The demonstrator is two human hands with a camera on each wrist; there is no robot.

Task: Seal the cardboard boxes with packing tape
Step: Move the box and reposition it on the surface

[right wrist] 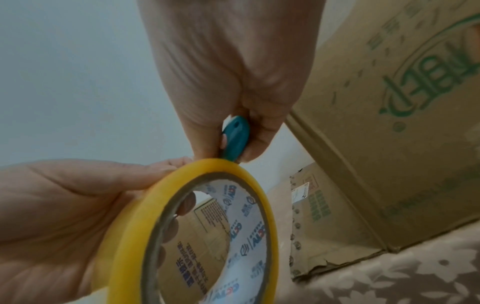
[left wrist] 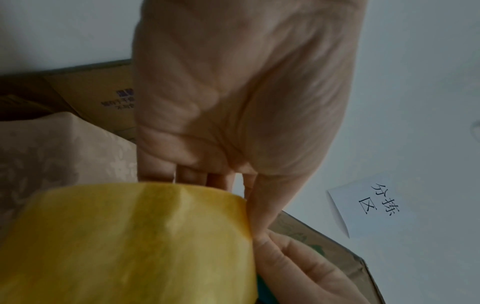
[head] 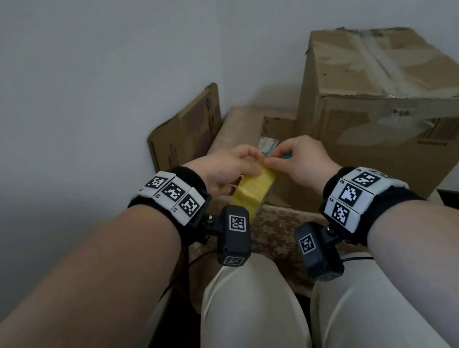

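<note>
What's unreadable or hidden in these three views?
- Tape's loose end: the left hand and right hand meet over the yellow tape roll; fingers cover it in the head view, none shows in the wrist views.
- Teal tool: only its rounded end shows in the right wrist view; the fist hides the rest.
- Small box: the hands and the large box hide its flaps.

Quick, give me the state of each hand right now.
Left hand: fingers curled round the yellow tape roll, holding it.
Right hand: fingers gripping a small teal tool at the roll's edge.
</note>
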